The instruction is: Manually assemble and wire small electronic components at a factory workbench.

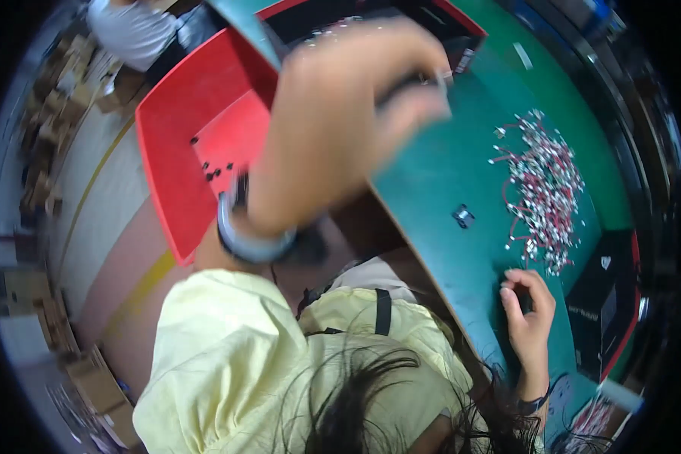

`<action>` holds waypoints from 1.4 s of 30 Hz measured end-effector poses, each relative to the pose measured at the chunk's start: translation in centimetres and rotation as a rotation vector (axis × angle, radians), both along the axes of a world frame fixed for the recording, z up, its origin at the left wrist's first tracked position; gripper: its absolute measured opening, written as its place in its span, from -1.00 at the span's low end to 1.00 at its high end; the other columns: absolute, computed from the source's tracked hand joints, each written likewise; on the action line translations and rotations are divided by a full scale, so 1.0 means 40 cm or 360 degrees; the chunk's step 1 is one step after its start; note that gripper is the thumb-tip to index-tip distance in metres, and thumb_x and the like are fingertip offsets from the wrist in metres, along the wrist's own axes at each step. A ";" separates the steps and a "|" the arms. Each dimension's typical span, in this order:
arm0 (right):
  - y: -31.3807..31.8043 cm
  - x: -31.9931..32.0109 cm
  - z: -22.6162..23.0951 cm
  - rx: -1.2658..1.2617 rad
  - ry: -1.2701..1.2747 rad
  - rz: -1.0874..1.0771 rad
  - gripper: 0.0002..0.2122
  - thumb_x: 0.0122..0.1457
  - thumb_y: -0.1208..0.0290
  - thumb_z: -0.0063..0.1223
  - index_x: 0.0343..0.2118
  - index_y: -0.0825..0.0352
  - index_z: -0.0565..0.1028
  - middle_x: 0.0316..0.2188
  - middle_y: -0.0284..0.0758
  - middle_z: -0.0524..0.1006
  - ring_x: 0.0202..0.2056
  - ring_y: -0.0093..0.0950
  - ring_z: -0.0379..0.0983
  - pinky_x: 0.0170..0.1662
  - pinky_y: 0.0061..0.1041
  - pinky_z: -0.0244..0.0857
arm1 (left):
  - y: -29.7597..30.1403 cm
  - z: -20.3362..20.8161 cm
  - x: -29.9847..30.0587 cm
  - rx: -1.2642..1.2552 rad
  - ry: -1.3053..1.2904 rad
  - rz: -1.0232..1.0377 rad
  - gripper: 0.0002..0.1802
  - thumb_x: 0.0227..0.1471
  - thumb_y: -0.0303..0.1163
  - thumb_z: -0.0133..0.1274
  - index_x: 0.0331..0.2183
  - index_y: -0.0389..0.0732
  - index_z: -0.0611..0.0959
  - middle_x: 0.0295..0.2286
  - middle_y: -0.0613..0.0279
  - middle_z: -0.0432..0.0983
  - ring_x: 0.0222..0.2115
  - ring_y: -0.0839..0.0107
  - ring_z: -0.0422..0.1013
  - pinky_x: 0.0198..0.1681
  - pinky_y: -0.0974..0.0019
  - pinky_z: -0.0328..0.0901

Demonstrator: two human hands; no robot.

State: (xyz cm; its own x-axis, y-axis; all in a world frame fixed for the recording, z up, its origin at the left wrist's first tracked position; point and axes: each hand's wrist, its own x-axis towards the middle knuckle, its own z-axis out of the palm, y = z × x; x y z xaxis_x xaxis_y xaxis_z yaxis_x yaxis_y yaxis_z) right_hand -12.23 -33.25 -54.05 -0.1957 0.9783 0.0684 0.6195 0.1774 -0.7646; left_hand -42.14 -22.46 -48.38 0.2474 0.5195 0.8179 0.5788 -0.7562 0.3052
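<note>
Raised over the table edge and smeared by motion, my left hand [333, 113] has its thumb and forefinger closed together. A pale sliver shows at their tips, too blurred to name. My right hand [533, 306] rests on the green table [439, 261] with curled fingers, thumb close to the forefinger; whatever lies between them is hidden. Beyond it spreads a pile of small white connectors with red wires [545, 189]. A small black part [464, 217] lies alone on the table between my hands. To the left, a red bin [159, 166] contains several tiny black pieces [213, 172], partly covered by my left arm.
A black box with red edges [461, 34] stands at the far side, partly behind my left hand. Another black box [601, 303] sits right of my right hand. A person in a grey shirt [132, 34] is at the far left. Cardboard boxes [98, 378] line the left floor.
</note>
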 end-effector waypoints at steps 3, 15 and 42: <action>0.004 -0.010 -0.001 -0.0010 -0.0006 0.0035 -0.85 -0.08 0.68 0.00 -0.38 0.43 0.41 -0.54 -0.35 0.38 -0.51 -0.61 0.30 -0.44 -0.70 0.19 | 0.034 -0.006 -0.080 0.0215 0.0055 0.0459 -0.71 -0.32 -0.50 0.15 -0.38 -0.23 0.55 -0.40 0.16 0.48 -0.36 0.24 0.42 -0.25 0.33 0.27; 0.027 -0.078 -0.039 0.0376 -0.0428 0.0063 -0.93 0.00 0.62 -0.07 -0.41 0.42 0.41 -0.50 -0.35 0.34 -0.49 -0.59 0.22 -0.48 -0.67 0.06 | 0.005 -0.328 -0.646 -0.1197 -0.0070 0.1058 -0.82 -0.17 -0.39 0.07 -0.44 -0.28 0.56 -0.53 0.08 0.51 -0.45 0.30 0.47 -0.38 0.36 0.32; 0.086 -0.167 -0.072 0.0248 -0.0919 -0.0357 -0.94 0.01 0.62 -0.31 -0.48 0.43 0.27 -0.58 -0.26 0.23 -0.53 -0.46 0.15 -0.41 -0.55 0.11 | -0.001 -0.942 -0.593 -0.2422 0.0849 0.0758 -0.72 -0.13 -0.36 -0.12 -0.33 -0.30 0.49 -0.43 -0.13 0.46 -0.43 -0.03 0.41 -0.33 0.03 0.30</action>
State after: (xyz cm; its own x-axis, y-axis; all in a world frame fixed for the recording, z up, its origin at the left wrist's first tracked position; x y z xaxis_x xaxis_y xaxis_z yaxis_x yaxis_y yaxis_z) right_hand -18.92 -29.80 -56.92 -0.0350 0.9869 0.1577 0.9592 0.0775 -0.2720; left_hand -65.85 -22.49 -86.08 -0.0893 0.8087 -0.5814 0.9259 0.2825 0.2507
